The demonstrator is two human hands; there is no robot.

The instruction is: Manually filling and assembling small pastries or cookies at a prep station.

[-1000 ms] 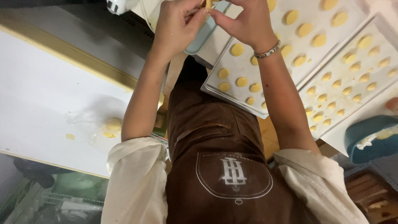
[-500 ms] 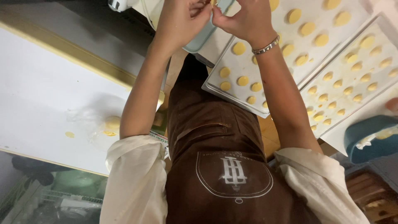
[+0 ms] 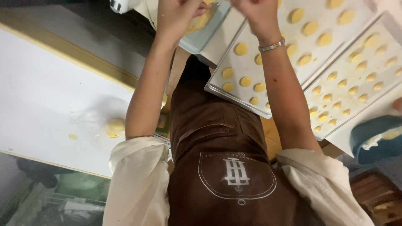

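soft yellow dough (image 3: 201,21), round dough discs (image 3: 246,81), metal tray (image 3: 234,100)

A second baking tray (image 3: 379,50) with rows of small yellow dough rounds (image 3: 363,65) lies at the right edge of the worktop. On the white board (image 3: 37,104) to the left, a lump of dough (image 3: 116,124) sits on clear wrap near its front edge. A blue bowl (image 3: 372,138) stands at far right.
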